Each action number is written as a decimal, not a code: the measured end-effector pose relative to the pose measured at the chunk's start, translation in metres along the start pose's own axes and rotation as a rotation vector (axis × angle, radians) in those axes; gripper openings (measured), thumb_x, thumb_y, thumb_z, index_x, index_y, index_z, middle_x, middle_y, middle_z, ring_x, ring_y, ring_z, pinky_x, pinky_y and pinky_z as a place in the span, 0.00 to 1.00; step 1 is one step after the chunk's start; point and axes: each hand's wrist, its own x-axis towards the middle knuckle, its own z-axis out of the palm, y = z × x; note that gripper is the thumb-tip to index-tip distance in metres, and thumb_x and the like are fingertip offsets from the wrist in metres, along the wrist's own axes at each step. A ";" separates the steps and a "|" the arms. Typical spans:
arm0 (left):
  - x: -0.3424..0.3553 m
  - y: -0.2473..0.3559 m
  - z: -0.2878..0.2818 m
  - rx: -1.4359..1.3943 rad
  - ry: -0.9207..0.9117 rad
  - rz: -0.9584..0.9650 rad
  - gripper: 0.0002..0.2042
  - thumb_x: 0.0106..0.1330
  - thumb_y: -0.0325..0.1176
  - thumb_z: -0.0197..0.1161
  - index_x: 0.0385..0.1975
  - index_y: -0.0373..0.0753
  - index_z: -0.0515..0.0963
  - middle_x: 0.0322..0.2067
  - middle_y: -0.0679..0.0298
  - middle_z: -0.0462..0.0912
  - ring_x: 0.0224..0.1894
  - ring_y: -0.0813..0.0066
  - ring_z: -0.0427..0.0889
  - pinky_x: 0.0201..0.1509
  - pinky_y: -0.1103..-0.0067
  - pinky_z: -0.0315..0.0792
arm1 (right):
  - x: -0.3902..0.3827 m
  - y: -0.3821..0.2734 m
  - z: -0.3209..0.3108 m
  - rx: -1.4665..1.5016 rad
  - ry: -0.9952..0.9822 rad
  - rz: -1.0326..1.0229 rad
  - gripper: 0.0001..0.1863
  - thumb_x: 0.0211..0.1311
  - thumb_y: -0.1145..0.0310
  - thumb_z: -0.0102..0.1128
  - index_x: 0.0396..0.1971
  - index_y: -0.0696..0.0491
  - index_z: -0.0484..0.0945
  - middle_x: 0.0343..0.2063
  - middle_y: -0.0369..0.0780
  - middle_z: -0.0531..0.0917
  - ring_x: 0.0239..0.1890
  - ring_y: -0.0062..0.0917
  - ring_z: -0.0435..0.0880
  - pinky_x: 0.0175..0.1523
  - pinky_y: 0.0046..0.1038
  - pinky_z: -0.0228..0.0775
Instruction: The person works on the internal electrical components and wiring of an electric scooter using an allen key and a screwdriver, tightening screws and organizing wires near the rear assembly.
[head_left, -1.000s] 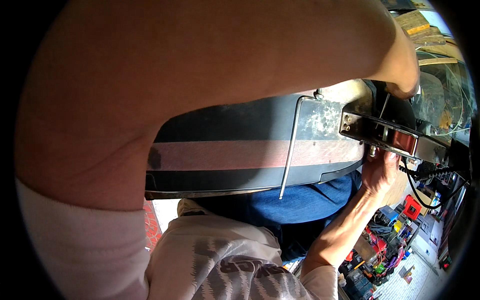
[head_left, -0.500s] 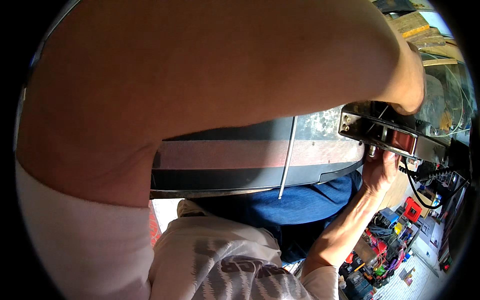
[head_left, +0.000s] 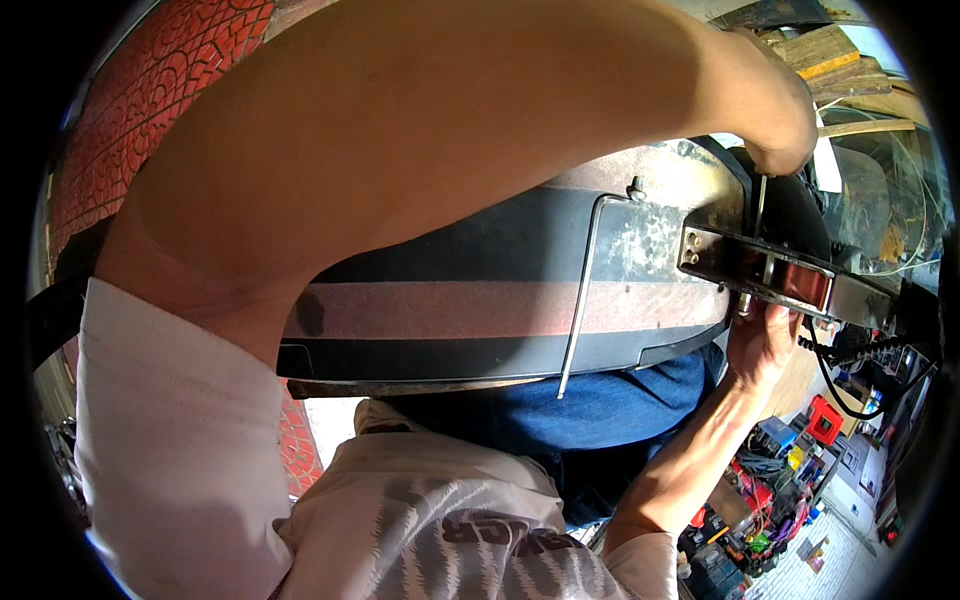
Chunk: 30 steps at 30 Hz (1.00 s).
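A dark metal bracket (head_left: 715, 252) with a reddish-brown inner piece stands at the right end of a long black board (head_left: 480, 360) with faded red-brown strips. Above the bracket's far side, my left hand (head_left: 775, 125) is closed around the top of a thin metal rod (head_left: 762, 205), whose lower end meets the bracket; the fingertips are mostly hidden. From the near side my right hand (head_left: 762, 340) reaches up under the bracket. Its fingers close at the protruding end of a bolt (head_left: 744, 303), partly hidden by them. A bent metal bar (head_left: 580, 310) lies across the board.
Black cables (head_left: 830, 370), one coiled, hang right of the bracket. Wooden planks (head_left: 825, 60) and a transparent sheet (head_left: 870, 200) are at the far right. Several tools and boxes (head_left: 740, 540) crowd the lower right. Red patterned paving (head_left: 160, 100) shows at upper left.
My left hand has moved up and left from the bracket, uncovering the thin rod and the bent bar's upper end. The right hand stays at the bolt.
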 end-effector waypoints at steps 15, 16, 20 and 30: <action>-0.062 -0.011 -0.036 0.001 0.029 -0.113 0.16 0.67 0.34 0.62 0.50 0.37 0.87 0.48 0.47 0.88 0.50 0.51 0.88 0.54 0.58 0.80 | 0.003 0.002 0.004 -0.013 -0.014 -0.015 0.37 0.69 0.60 0.72 0.73 0.52 0.68 0.66 0.42 0.79 0.65 0.34 0.80 0.72 0.39 0.70; -0.067 -0.014 -0.037 -0.022 0.031 -0.108 0.16 0.67 0.35 0.61 0.49 0.37 0.88 0.48 0.47 0.88 0.50 0.50 0.88 0.54 0.59 0.80 | 0.002 0.001 0.006 -0.016 -0.024 -0.001 0.37 0.69 0.60 0.72 0.73 0.53 0.68 0.66 0.42 0.79 0.65 0.34 0.80 0.71 0.38 0.71; -0.070 -0.028 -0.042 -0.137 0.046 -0.149 0.15 0.69 0.35 0.60 0.47 0.35 0.88 0.48 0.44 0.88 0.51 0.46 0.88 0.56 0.60 0.80 | 0.001 -0.003 0.014 -0.020 -0.002 -0.014 0.34 0.68 0.59 0.73 0.69 0.56 0.73 0.58 0.40 0.85 0.56 0.27 0.84 0.62 0.30 0.77; -0.159 -0.005 -0.028 -1.367 0.339 -0.406 0.15 0.76 0.43 0.60 0.43 0.35 0.82 0.25 0.59 0.84 0.23 0.71 0.82 0.26 0.77 0.75 | 0.009 -0.009 0.024 -0.104 -0.018 0.042 0.27 0.68 0.57 0.73 0.60 0.56 0.79 0.38 0.32 0.84 0.32 0.13 0.73 0.34 0.18 0.60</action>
